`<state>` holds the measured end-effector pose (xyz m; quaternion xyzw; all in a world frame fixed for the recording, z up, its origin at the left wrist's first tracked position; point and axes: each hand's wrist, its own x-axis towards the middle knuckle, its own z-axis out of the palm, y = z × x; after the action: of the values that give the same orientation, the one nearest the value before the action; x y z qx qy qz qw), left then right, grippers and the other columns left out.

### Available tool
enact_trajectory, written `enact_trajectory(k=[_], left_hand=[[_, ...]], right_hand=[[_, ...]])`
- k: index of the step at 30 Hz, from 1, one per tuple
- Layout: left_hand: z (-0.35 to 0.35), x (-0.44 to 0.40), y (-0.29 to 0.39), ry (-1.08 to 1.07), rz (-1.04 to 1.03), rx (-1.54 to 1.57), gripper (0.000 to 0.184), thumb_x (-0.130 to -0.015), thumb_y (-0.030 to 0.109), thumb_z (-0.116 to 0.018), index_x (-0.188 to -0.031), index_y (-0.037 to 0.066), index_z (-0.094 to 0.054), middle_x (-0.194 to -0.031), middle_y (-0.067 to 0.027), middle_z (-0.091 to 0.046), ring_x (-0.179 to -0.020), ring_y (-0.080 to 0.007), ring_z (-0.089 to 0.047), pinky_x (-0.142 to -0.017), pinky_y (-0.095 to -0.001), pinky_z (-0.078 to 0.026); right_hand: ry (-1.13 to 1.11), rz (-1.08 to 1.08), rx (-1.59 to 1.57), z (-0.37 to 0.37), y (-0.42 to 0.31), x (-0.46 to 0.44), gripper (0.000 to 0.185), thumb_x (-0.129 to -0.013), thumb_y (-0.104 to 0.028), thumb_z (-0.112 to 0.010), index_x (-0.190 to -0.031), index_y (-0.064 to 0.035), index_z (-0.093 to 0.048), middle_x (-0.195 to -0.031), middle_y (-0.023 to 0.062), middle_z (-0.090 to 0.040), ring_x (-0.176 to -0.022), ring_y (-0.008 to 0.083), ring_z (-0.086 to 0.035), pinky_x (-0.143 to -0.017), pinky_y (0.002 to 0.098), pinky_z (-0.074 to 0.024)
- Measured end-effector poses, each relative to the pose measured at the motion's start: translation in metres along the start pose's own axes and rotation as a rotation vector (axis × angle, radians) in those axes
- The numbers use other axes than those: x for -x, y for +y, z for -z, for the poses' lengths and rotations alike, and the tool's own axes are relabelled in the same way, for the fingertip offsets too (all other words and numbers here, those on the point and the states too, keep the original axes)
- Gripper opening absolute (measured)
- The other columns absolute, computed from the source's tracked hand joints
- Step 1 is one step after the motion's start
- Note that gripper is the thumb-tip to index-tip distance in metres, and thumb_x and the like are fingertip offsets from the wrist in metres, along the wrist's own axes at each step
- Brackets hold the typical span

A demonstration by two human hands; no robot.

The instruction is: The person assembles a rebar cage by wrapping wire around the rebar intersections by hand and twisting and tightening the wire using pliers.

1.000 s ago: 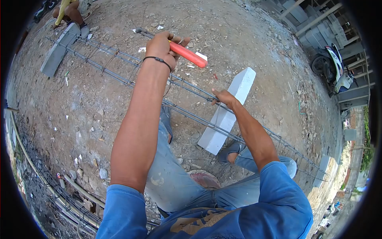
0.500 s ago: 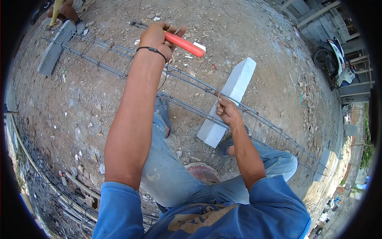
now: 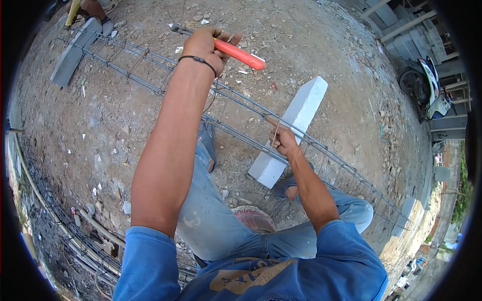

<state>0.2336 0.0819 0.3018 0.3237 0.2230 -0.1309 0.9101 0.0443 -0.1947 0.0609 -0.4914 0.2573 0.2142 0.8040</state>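
Note:
My left hand (image 3: 206, 47) is closed round a tool with a red handle (image 3: 241, 54); its dark metal end (image 3: 179, 29) sticks out on the far side of the hand. It is raised over a long rebar cage (image 3: 228, 95) of thin bars and wire stirrups. Lower and to the right, my right hand (image 3: 284, 140) is at the cage, its fingers curled at a thin metal stirrup (image 3: 275, 131) and its index finger stretched toward the upper bars. Beneath this part of the cage lies a pale concrete block (image 3: 304, 108).
Another block (image 3: 75, 52) lies under the cage's far left end, beside a crouching person (image 3: 93, 10). A third block (image 3: 403, 216) is at the right end. A bucket (image 3: 253, 219) stands between my legs. A motorbike (image 3: 427, 90) is at right; pipes and bars (image 3: 100, 231) lie lower left.
My right hand has come down from the upper bars to the stirrup between the bars, its fingers now curled. My left hand keeps the red-handled tool, slightly higher than before.

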Motion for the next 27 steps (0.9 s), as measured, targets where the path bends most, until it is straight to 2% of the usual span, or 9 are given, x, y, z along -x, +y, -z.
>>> enact_trajectory(k=[4, 6, 7, 9, 12, 16, 18, 21, 27], left_hand=[[-0.005, 0.001, -0.002, 0.011, -0.009, 0.004, 0.012, -0.098, 0.005, -0.046, -0.098, -0.007, -0.046, -0.100, -0.0199, -0.056, -0.096, -0.0338, -0.072, -0.034, -0.0167, -0.044], [-0.003, -0.002, -0.003, -0.010, -0.005, -0.005, 0.012, -0.098, 0.005, -0.046, -0.097, -0.007, -0.047, -0.101, -0.0217, -0.057, -0.096, -0.0328, -0.072, -0.034, -0.0166, -0.044], [-0.002, -0.005, -0.005, -0.031, -0.001, -0.015, 0.011, -0.097, 0.005, -0.046, -0.096, -0.007, -0.047, -0.102, -0.0234, -0.058, -0.096, -0.0319, -0.072, -0.034, -0.0166, -0.043], [-0.002, -0.009, -0.007, -0.026, 0.034, -0.007, 0.012, -0.097, 0.004, -0.046, -0.095, -0.007, -0.048, -0.103, -0.0245, -0.059, -0.095, -0.0307, -0.072, -0.034, -0.0168, -0.044], [-0.001, -0.011, -0.007, -0.025, 0.059, 0.010, 0.012, -0.097, 0.004, -0.046, -0.093, -0.007, -0.049, -0.103, -0.0259, -0.061, -0.094, -0.0290, -0.072, -0.036, -0.0169, -0.045], [0.001, -0.011, -0.007, -0.010, 0.058, 0.010, 0.012, -0.096, 0.005, -0.046, -0.092, -0.006, -0.049, -0.099, -0.0234, -0.061, -0.093, -0.0289, -0.072, -0.039, -0.0175, -0.049], [0.003, -0.010, -0.006, -0.004, 0.048, 0.030, 0.012, -0.096, 0.005, -0.046, -0.092, -0.006, -0.049, -0.096, -0.0213, -0.060, -0.093, -0.0296, -0.072, -0.040, -0.0178, -0.050], [0.007, -0.010, -0.004, 0.017, 0.042, 0.057, 0.012, -0.096, 0.005, -0.047, -0.092, -0.006, -0.049, -0.092, -0.0177, -0.059, -0.093, -0.0309, -0.072, -0.043, -0.0190, -0.054], [0.003, 0.001, 0.006, 0.040, -0.009, 0.063, 0.011, -0.097, 0.005, -0.046, -0.094, -0.005, -0.048, -0.093, -0.0168, -0.057, -0.093, -0.0326, -0.072, -0.053, -0.0222, -0.061]], right_hand=[[-0.023, -0.041, 0.309, -0.001, -0.014, 0.003, 0.052, -0.097, -0.008, -0.051, -0.148, -0.0141, -0.049, -0.057, -0.0001, -0.047, -0.044, 0.0104, -0.039, -0.042, 0.0286, -0.0352], [0.063, 0.045, 1.016, -0.005, -0.025, 0.006, 0.056, -0.092, -0.005, -0.052, -0.146, -0.0185, -0.054, -0.055, 0.0042, -0.050, -0.046, 0.0118, -0.046, -0.045, 0.0326, -0.0423], [0.063, 0.045, 1.016, 0.001, -0.026, 0.003, 0.056, -0.092, -0.005, -0.052, -0.146, -0.0185, -0.054, -0.055, 0.0042, -0.050, -0.046, 0.0118, -0.046, -0.045, 0.0326, -0.0423], [-0.090, 0.419, 1.586, 0.015, -0.026, 0.000, 0.069, -0.085, -0.004, -0.050, -0.151, -0.0250, -0.046, -0.057, 0.0123, -0.057, -0.048, 0.0176, -0.055, -0.050, 0.0380, -0.0481], [-0.045, 0.605, 2.089, 0.015, -0.019, -0.005, 0.077, -0.081, -0.006, -0.051, -0.156, -0.0185, -0.037, -0.060, 0.0161, -0.062, -0.056, 0.0238, -0.064, -0.056, 0.0417, -0.0520], [0.071, 0.479, 2.251, -0.004, -0.008, -0.005, 0.080, -0.081, -0.008, -0.052, -0.157, -0.0065, -0.028, -0.067, 0.0151, -0.068, -0.064, 0.0301, -0.069, -0.060, 0.0417, -0.0546], [0.070, 0.308, 2.332, -0.016, -0.007, -0.010, 0.068, -0.088, -0.012, -0.047, -0.150, 0.0095, -0.030, -0.080, 0.0161, -0.072, -0.071, 0.0319, -0.071, -0.065, 0.0431, -0.0564], [-0.058, 0.348, 2.329, -0.009, -0.016, 0.006, 0.081, -0.082, -0.007, -0.052, -0.155, 0.0061, -0.021, -0.073, 0.0155, -0.070, -0.067, 0.0325, -0.069, -0.063, 0.0425, -0.0558], [-0.229, 0.535, 2.071, 0.019, -0.064, 0.070, 0.052, -0.085, -0.005, -0.054, -0.136, -0.0013, -0.057, -0.086, 0.0187, -0.071, -0.072, 0.0334, -0.070, -0.066, 0.0451, -0.0564]])
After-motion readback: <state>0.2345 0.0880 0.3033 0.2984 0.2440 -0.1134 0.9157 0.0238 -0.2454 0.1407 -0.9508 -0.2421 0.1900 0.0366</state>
